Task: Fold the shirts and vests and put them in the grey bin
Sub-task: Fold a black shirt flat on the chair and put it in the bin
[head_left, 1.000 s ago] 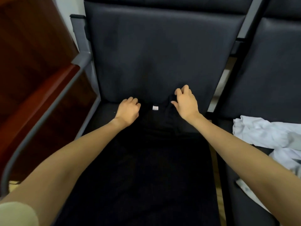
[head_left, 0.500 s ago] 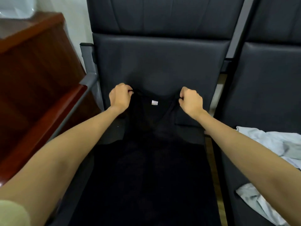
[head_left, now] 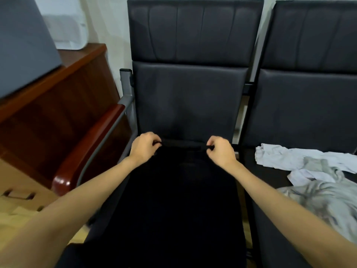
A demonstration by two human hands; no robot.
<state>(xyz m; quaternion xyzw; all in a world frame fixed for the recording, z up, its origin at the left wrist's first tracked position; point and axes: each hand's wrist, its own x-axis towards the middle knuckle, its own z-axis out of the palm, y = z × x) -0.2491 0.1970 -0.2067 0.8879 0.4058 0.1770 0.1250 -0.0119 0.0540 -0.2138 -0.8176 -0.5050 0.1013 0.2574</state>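
A black vest lies spread over the seat of the dark chair in front of me. My left hand pinches its top edge on the left, fingers curled round the cloth. My right hand pinches the same edge on the right. The edge is stretched taut between the two hands near the chair back. The white neck label is hidden. A grey bin stands on the wooden cabinet at the upper left, only partly in view.
White and light grey garments lie crumpled on the neighbouring chair seat to the right. A wooden armrest and a brown cabinet flank the chair on the left. Pale floor shows at the lower left.
Both hands took hold of the vest's shoulders, lifted them, and now hold the top edge folded over, so the label no longer shows. The view tilted upward, bringing the grey bin into sight.
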